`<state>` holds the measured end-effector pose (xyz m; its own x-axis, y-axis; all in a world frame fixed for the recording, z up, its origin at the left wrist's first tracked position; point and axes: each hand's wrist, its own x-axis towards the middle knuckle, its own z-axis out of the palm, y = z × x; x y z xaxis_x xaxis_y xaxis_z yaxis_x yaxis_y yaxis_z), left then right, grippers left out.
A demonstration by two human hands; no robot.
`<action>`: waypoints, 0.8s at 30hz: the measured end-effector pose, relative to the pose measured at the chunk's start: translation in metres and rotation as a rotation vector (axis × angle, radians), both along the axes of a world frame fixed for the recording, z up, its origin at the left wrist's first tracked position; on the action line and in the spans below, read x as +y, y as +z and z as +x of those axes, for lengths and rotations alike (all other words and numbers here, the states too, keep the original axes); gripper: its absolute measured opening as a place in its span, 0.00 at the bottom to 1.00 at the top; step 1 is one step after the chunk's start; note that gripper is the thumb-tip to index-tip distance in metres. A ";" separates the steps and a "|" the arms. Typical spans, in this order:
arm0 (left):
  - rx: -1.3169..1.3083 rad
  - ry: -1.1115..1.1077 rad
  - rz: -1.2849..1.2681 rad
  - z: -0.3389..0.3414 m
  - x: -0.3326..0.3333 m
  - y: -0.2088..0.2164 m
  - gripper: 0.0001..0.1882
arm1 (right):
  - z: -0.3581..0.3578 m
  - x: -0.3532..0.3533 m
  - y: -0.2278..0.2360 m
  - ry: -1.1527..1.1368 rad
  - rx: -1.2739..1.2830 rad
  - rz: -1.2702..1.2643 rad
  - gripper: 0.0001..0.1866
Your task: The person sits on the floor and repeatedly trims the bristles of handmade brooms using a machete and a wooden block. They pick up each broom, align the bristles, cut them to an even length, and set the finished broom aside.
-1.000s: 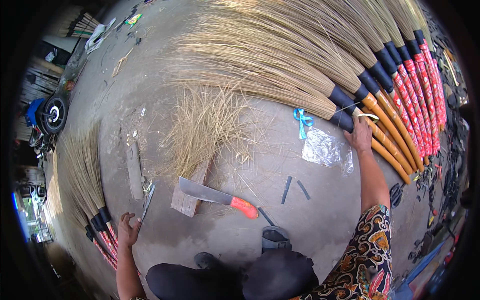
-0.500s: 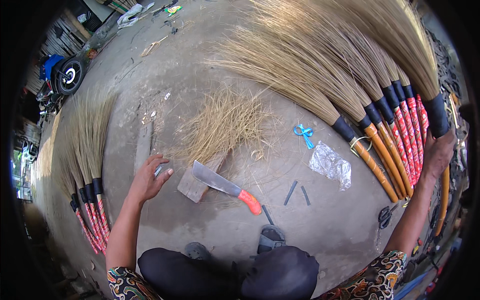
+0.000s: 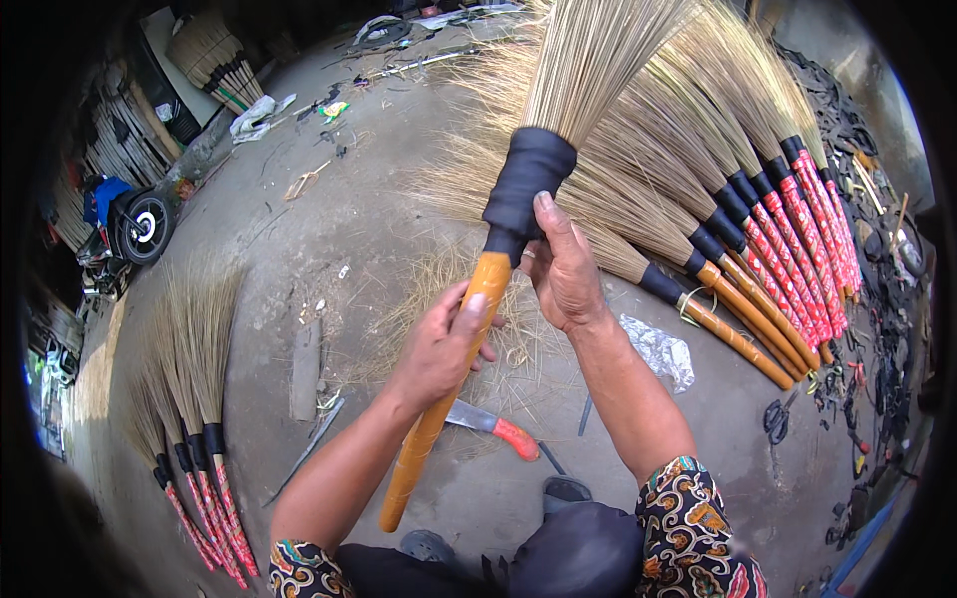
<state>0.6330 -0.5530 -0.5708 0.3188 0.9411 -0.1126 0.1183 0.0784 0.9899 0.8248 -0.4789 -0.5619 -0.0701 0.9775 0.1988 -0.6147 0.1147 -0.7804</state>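
A grass broom with an orange handle and a black-wrapped neck is held up before me, slanting with its bristles up and away. My left hand grips the handle below the neck, thumb lying on top. At the black wrapping, my right hand holds the broom's neck, its thumb against the side and its fingers partly hidden behind. Beneath, a machete with a red handle lies on the floor, its blade partly covered by the broom and my left arm. Loose straw is heaped beyond my left hand.
Many brooms with red or orange handles lie fanned at right; several red-handled ones lie at left. Scissors, clear plastic and a thin dark strip are on the floor. A motorcycle stands far left.
My right hand has brought the orange-handled broom from the far right to the middle. My left hand, earlier over the floor by the machete, has moved right and taken hold of its handle.
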 end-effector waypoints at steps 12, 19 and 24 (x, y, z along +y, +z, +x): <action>0.504 0.093 0.070 -0.063 0.001 -0.032 0.64 | -0.093 -0.041 -0.116 0.071 0.326 -0.273 0.32; 0.341 0.042 0.143 -0.021 0.081 0.019 0.44 | -0.143 -0.130 -0.119 0.356 -0.056 -0.205 0.35; 0.734 -0.040 -0.135 -0.024 0.098 0.018 0.15 | -0.147 -0.142 -0.137 0.572 -0.413 0.000 0.47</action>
<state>0.6087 -0.4552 -0.5526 0.1509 0.8934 -0.4233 0.7503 0.1753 0.6374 0.6781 -0.6212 -0.6986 -0.6428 0.7647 0.0448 -0.2318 -0.1384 -0.9629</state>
